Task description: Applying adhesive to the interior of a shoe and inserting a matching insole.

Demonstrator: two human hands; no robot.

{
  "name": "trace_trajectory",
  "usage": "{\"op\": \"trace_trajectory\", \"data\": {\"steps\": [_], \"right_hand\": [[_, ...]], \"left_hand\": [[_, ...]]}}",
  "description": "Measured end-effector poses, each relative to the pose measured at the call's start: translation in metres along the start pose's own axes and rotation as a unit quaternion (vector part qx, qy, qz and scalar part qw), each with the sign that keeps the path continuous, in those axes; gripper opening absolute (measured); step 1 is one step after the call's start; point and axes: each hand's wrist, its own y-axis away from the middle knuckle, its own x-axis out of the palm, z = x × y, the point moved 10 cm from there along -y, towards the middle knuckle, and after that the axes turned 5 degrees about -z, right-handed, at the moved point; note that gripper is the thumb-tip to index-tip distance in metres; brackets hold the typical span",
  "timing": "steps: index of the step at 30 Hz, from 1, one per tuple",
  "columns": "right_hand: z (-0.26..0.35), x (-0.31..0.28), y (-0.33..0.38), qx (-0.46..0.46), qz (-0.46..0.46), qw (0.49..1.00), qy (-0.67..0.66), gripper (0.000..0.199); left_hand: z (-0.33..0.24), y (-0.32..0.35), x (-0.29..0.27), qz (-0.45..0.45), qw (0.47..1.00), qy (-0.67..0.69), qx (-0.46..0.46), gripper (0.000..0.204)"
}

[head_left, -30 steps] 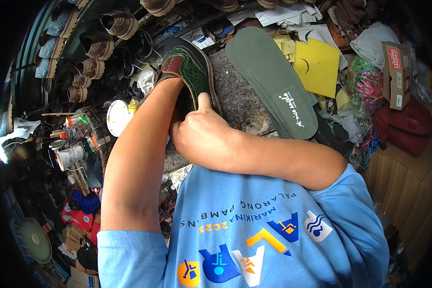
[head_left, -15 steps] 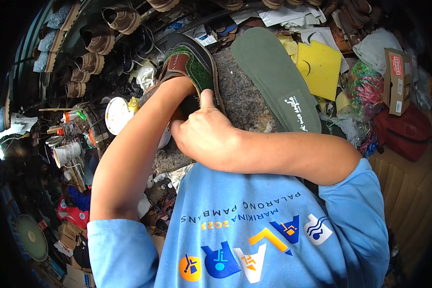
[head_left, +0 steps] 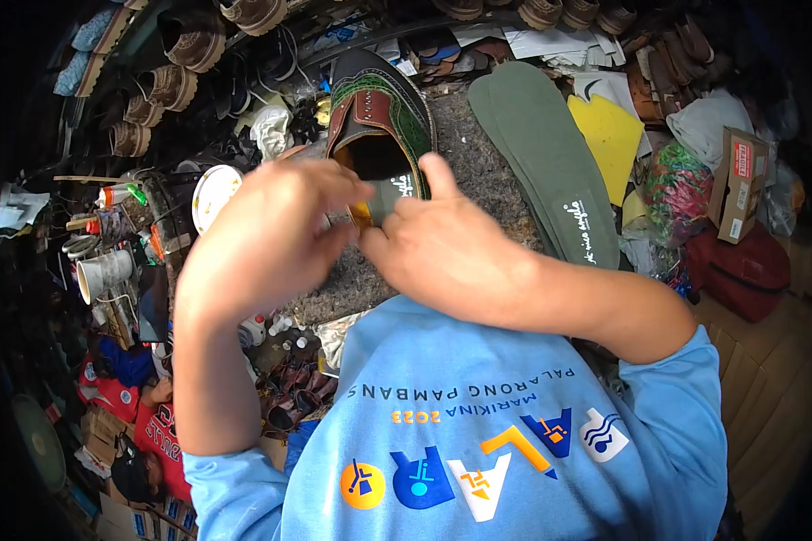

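A lace-less shoe (head_left: 367,108) in black, green and brown leather rests on a rough grey stone slab (head_left: 461,153), toe pointing away from me. Through its opening a grey-green insole (head_left: 392,191) with white lettering shows at the heel. My right hand (head_left: 442,243) grips the shoe's heel end, thumb up along the right side and fingers curled at the back. Beside the opening's left edge is my left hand (head_left: 275,230), blurred, with its fingers bent toward the shoe; whether they touch it is unclear. Dark green insoles (head_left: 537,153) lie overlapped right of the shoe.
Yellow sheet material (head_left: 609,144) lies beyond the insoles. A cardboard box (head_left: 738,185) and a dark red pouch (head_left: 740,270) sit at the right. Brown shoes (head_left: 189,41) line a rack at upper left. Lower left, another person in a red top (head_left: 164,446) is nearby.
My left hand has come out of the shoe and back toward me, uncovering the opening and the insole inside. My right hand keeps its hold at the heel.
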Motion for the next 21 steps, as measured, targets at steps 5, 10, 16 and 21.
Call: {"op": "trace_trajectory", "data": {"steps": [5, 10, 16, 21], "right_hand": [[-0.021, -0.013, -0.005, -0.117, -0.020, 0.990, 0.075, 0.010], [-0.026, 0.003, -0.010, -0.159, 0.061, 0.985, 0.006, 0.010], [-0.029, -0.006, -0.004, -0.126, 0.028, 0.990, -0.064, 0.011], [-0.033, -0.007, -0.006, -0.080, 0.029, 0.989, -0.124, 0.011]], "left_hand": [[0.004, 0.010, 0.058, 0.072, 0.987, -0.140, 0.020, 0.043], [0.005, 0.004, 0.073, 0.011, 0.981, -0.173, 0.084, 0.018], [0.012, 0.012, 0.075, 0.031, 0.987, -0.141, 0.071, 0.033], [0.013, 0.009, 0.072, 0.046, 0.991, -0.098, 0.073, 0.033]]}}
